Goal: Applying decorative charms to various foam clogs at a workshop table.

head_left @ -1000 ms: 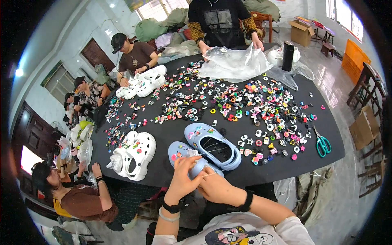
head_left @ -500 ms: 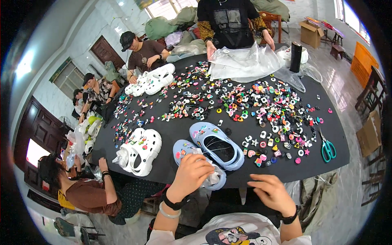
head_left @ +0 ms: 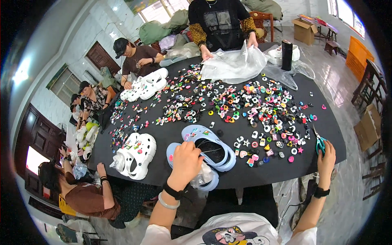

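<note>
A pair of light blue clogs (head_left: 210, 149) with colourful charms sits at the table's near edge. My left hand (head_left: 187, 161) is closed over the nearer clog, its fingertips beside a thin clear cord; what they pinch is hidden. Crumpled clear plastic (head_left: 202, 177) fills that clog's opening. At the table's right edge my right hand (head_left: 326, 155) has its fingers round the teal handles of a pair of scissors (head_left: 319, 141), blades pointing away from me. Several loose shoe charms (head_left: 267, 151) lie between the clogs and the scissors.
White clogs (head_left: 136, 153) with charms stand to the left on the black table (head_left: 281, 173). Charm piles (head_left: 241, 98) spread across its middle. Across from me a person handles a clear plastic bag (head_left: 232, 67) near a black cylinder (head_left: 287, 55). Other people work along the left side.
My right hand has moved right, from near the table's front edge to the scissors. My left hand has shifted on the nearer clog, fingers curled in. The view has shifted slightly.
</note>
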{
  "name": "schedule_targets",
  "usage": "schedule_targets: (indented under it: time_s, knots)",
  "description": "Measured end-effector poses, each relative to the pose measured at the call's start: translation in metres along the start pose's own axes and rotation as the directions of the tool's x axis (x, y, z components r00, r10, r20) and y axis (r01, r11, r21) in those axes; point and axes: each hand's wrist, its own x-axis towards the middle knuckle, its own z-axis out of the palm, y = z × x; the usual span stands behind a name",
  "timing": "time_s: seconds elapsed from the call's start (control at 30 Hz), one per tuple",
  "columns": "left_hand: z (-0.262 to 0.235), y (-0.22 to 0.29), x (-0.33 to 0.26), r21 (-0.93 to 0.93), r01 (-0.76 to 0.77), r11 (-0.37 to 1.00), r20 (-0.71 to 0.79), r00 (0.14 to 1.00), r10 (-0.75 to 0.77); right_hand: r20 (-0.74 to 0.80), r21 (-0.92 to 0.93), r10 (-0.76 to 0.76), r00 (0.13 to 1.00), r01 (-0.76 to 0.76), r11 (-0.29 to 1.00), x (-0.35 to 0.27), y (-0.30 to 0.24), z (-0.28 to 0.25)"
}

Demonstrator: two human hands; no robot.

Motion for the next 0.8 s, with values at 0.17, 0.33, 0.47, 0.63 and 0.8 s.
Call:
schedule_targets:
  time_s: [0.17,0.33,0.47,0.63,0.8]
  knots:
    - [-0.012,0.011,-0.003,-0.071,-0.125,0.99,-0.041,0.992,0.122,0.122,-0.061,0.091,0.988,-0.084,0.995,0.007,0.026,0.012]
    - [-0.025,0.03,-0.037,-0.29,-0.13,0.948,-0.126,0.987,0.097,0.163,-0.003,0.159,0.974,-0.161,0.987,0.002,0.02,0.006]
    - [-0.02,0.03,-0.046,-0.319,-0.134,0.938,-0.143,0.986,0.092,0.327,0.525,0.215,0.92,-0.366,0.768,-0.016,-0.016,-0.014]
    - [-0.016,0.035,-0.057,-0.307,-0.149,0.94,-0.183,0.979,0.095,0.62,0.728,-0.314,0.719,-0.676,-0.11,-0.049,-0.117,-0.046]
    - [-0.016,0.028,-0.073,-0.377,-0.134,0.917,-0.231,0.972,0.047,0.706,0.337,-0.643,0.297,-0.939,-0.064,-0.085,-0.189,-0.033]
